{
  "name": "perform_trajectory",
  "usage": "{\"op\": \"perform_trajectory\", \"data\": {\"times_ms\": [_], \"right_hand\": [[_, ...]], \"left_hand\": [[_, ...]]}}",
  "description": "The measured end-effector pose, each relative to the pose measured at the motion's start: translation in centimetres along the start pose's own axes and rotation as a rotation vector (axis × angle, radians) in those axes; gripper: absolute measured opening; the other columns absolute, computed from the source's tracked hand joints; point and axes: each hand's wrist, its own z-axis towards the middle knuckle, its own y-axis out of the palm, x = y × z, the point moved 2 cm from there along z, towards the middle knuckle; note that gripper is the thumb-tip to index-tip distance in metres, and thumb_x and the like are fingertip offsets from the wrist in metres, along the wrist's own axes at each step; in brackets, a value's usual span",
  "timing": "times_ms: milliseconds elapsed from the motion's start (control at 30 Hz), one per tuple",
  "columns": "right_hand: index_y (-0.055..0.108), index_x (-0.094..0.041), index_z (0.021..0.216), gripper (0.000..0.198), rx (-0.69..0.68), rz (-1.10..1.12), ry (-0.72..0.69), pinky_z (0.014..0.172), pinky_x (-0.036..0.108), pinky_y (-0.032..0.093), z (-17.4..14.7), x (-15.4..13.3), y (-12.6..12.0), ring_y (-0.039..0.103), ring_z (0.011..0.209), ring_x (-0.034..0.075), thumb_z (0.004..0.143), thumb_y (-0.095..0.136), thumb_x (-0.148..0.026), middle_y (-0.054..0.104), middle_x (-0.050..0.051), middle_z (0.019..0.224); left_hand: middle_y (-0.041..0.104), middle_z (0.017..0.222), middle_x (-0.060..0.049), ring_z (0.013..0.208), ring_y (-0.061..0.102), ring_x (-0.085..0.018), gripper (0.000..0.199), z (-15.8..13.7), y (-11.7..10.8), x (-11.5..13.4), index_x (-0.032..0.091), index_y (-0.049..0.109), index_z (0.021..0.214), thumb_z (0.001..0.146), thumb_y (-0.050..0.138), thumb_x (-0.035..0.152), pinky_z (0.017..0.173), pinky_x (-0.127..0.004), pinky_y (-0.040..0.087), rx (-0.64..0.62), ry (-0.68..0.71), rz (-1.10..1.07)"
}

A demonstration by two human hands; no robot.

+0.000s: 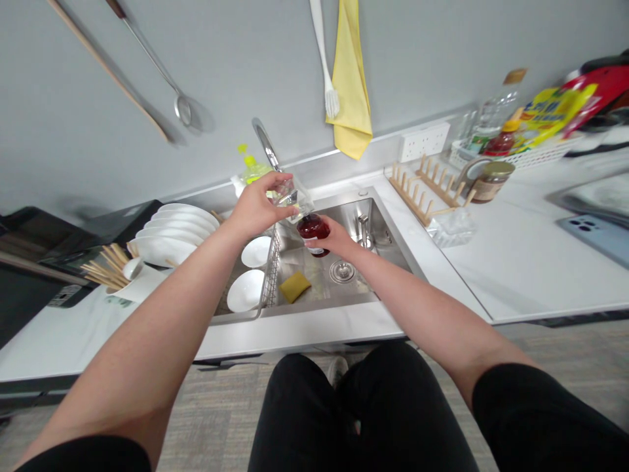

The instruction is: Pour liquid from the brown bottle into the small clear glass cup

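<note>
Over the sink point(322, 305), my left hand point(260, 206) is closed around a clear, see-through container point(293, 196), which looks like a small glass; its full shape is partly hidden by my fingers. My right hand point(337, 237) grips a dark red bottle point(312, 227) with a white label and a dark neck. The bottle's neck is close beneath the container; whether they touch I cannot tell. Below lies a yellow sponge point(295, 286) on the sink floor, left of the drain point(342, 271).
White bowls point(246, 291) sit in a wire rack at the sink's left, near stacked plates point(171, 229) and a chopstick holder point(140, 282). Behind are the faucet point(265, 141) and a soap pump bottle point(250, 167). A wooden rack point(417, 203), jar point(491, 180) and phone point(597, 236) lie right.
</note>
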Motion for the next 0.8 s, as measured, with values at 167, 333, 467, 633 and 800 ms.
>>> {"op": "perform_trajectory", "data": {"times_ms": [167, 333, 467, 633, 800], "right_hand": [[0.077, -0.031, 0.132, 0.077, 0.004, 0.019, 0.006, 0.123, 0.063, 0.061, 0.0, 0.1, -0.1, 0.082, 0.125, 0.038, 0.063, 0.11, -0.044, 0.088, 0.002, 0.124], [0.077, -0.031, 0.131, 0.075, 0.0, 0.03, -0.003, 0.121, 0.06, 0.063, -0.1, -0.1, -0.1, 0.082, 0.125, 0.037, 0.065, 0.109, -0.044, 0.088, 0.003, 0.126], [0.077, -0.031, 0.131, 0.074, 0.004, 0.025, 0.02, 0.122, 0.061, 0.062, -0.2, -0.4, -0.1, 0.081, 0.127, 0.038, 0.065, 0.109, -0.044, 0.087, 0.002, 0.127], [0.077, -0.03, 0.13, 0.074, 0.009, 0.044, 0.029, 0.123, 0.062, 0.061, -0.2, -0.8, -0.1, 0.08, 0.13, 0.039, 0.065, 0.109, -0.042, 0.087, 0.003, 0.127], [0.076, -0.029, 0.131, 0.074, 0.009, 0.031, 0.039, 0.124, 0.06, 0.061, -0.3, -1.2, -0.1, 0.081, 0.129, 0.037, 0.065, 0.108, -0.04, 0.087, 0.004, 0.129]], "left_hand": [[0.081, 0.131, -0.01, 0.115, 0.075, -0.029, 0.076, 0.7, 0.0, -0.1, 0.025, 0.075, 0.141, 0.07, 0.102, 0.033, 0.097, -0.043, 0.064, -0.018, 0.025, 0.013], [0.081, 0.128, -0.009, 0.115, 0.074, -0.029, 0.074, 1.2, -0.1, 0.0, 0.028, 0.077, 0.138, 0.069, 0.103, 0.032, 0.103, -0.047, 0.064, -0.031, 0.056, 0.022], [0.082, 0.123, -0.009, 0.115, 0.075, -0.031, 0.074, 1.6, -0.2, 0.5, 0.026, 0.078, 0.136, 0.066, 0.103, 0.033, 0.108, -0.05, 0.062, -0.038, 0.065, 0.044], [0.081, 0.124, -0.01, 0.115, 0.074, -0.03, 0.077, 1.9, -0.1, 1.4, 0.023, 0.076, 0.138, 0.066, 0.103, 0.03, 0.11, -0.049, 0.06, -0.056, 0.059, 0.045], [0.08, 0.124, -0.01, 0.114, 0.074, -0.03, 0.076, 1.9, -0.1, 1.6, 0.023, 0.076, 0.138, 0.067, 0.103, 0.031, 0.11, -0.05, 0.061, -0.06, 0.05, 0.052]]}}
